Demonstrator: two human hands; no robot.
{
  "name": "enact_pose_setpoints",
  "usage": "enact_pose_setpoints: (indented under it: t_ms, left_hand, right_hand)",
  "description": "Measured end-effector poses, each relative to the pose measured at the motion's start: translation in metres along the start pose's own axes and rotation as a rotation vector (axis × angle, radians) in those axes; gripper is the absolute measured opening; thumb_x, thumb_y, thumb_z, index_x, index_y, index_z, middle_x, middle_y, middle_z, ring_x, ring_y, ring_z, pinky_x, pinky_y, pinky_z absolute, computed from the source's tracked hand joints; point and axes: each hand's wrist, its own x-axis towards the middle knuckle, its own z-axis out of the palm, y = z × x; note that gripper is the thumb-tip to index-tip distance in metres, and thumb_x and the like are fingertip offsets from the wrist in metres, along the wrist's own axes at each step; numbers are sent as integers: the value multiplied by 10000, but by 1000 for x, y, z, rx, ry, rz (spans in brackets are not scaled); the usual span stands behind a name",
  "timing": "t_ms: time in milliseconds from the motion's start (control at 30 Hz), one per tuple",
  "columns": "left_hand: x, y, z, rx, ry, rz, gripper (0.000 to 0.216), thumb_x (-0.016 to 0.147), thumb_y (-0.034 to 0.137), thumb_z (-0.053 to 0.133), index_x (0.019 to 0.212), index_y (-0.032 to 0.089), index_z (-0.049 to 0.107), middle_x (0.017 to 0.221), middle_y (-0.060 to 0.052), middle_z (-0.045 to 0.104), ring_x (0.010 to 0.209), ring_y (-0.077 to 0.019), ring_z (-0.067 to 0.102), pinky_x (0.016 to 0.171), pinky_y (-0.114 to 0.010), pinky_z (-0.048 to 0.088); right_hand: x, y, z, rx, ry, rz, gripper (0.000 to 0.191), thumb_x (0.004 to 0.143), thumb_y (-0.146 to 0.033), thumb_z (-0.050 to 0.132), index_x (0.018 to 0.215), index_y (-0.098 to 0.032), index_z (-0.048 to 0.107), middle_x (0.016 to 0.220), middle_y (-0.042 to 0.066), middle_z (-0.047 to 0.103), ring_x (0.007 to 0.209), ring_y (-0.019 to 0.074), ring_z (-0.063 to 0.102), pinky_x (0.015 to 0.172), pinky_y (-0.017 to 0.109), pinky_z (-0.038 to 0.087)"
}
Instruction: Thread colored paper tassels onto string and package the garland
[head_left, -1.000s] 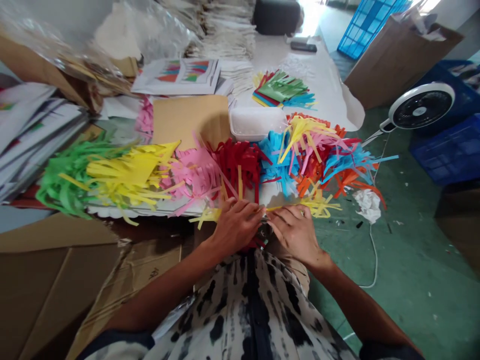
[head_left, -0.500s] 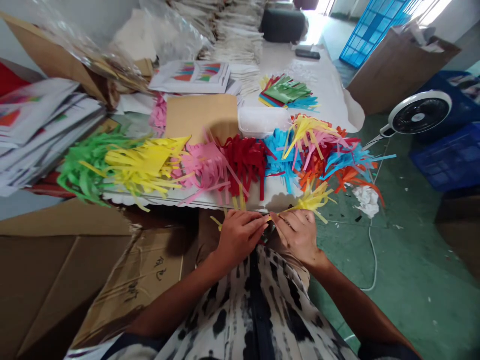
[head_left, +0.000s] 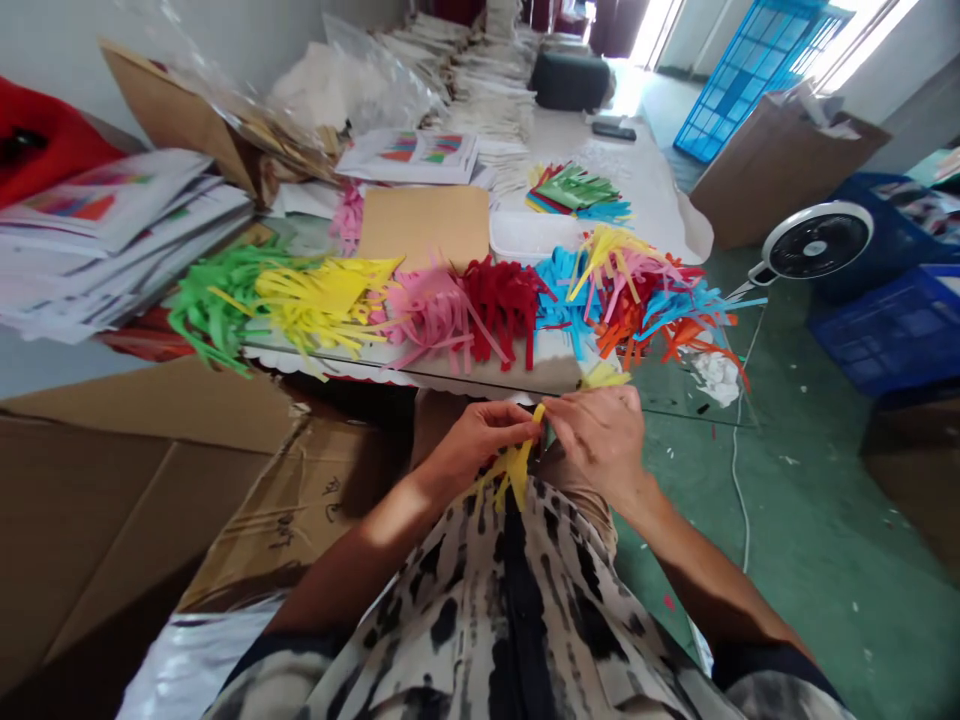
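We now have the bundle of yellow paper strips (head_left: 514,472) off the surface (head_left: 480,378) and in front of our patterned shirt (head_left: 510,600). Its loose ends hang down between our wrists. Our left hand (head_left: 480,445) is closed around the upper part of the bundle. The fingertips of our right hand (head_left: 600,440) pinch its top end, where a short yellow tip sticks up between the two hands. Both hands are therefore grasping the same piece, just below the near edge of the surface. We judge that the strips have been picked and gathered and are now being worked at their top end. Something small and dark sits behind our right fingers, but we cannot tell what it is. A second ago our hands lay against the surface edge with the yellow strips splayed out flat to either side. Half a second ago the strips fanned up to the right of our right hand. Now only a small yellow scrap (head_left: 604,376) stays on that edge. The row of green (head_left: 217,300), yellow (head_left: 322,300), pink (head_left: 431,310), red (head_left: 502,300) and blue (head_left: 559,290) fringe piles lies as it did. Our view has tipped upward, showing more of the far room.
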Motion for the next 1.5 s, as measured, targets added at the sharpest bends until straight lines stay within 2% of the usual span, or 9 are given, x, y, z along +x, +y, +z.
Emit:
enact_pose_setpoints:
  t_ms: [133,200,367,733,867,1000,1200,1333,1500]
  left_hand:
    - [1,18,7,-1,21,262,250,711,373,923,741,168,783,1004,-41,752,843,-144,669,774,-258,508]
    - [-1,27,10,-14,-2,288,249,719,364,921,739,166,772,966,-33,746,791,-129,657,746,-255,507]
    - [-9,34,16,24,70,359,263,713,363,934,769,162,775,826,-9,719,698,-100,621,655,-216,479]
    - [5,29,17,0,235,416,280,701,322,948,780,158,735,754,0,744,697,-116,679,683,-215,522]
    - [27,39,0,-75,220,391,336,722,330,936,952,183,740,817,-2,767,758,-153,747,739,-242,556]
    - [45,50,-22,-60,238,321,308,782,367,892,979,167,767,854,-41,793,800,-170,757,771,-251,553]
    - [59,64,-48,-126,241,212,319,803,439,862,884,167,718,773,-28,754,718,-148,699,691,-234,516]
    - [63,69,-59,-139,298,213,326,801,450,858,859,165,712,696,13,678,626,-93,594,624,-199,456]
    - [68,68,-64,-165,344,218,405,756,510,873,833,150,703,672,2,663,601,-97,568,590,-203,427]
  right_hand:
    - [24,-8,-6,413,-20,271,221,975,-348,684,815,-215,759,731,-2,730,684,152,637,700,310,439]
    - [33,-9,-13,585,-35,347,232,942,-379,704,795,-208,758,689,-16,701,619,134,593,615,280,424]
    - [40,-6,-26,745,-155,287,199,959,-383,687,960,-219,799,854,11,769,731,143,638,674,277,455]
    - [50,-14,-6,567,95,176,177,975,-244,684,808,-229,741,776,8,708,749,161,646,715,303,478]
    - [88,17,8,598,6,164,174,1022,-295,629,943,-245,776,898,15,766,807,163,696,743,291,513]
    - [162,72,37,284,-10,198,237,1042,-345,576,1026,-226,780,1024,44,790,939,206,719,871,321,520]
    - [265,137,114,-218,-399,347,327,1034,-344,546,1247,-202,750,1183,94,781,1131,252,704,980,333,493]
    - [285,151,151,-280,-476,400,292,940,-280,635,1157,-152,781,1102,154,797,1072,298,724,916,359,512]
    - [283,156,153,-286,-472,392,297,926,-211,592,1158,-160,771,1076,131,796,1025,276,724,890,353,508]
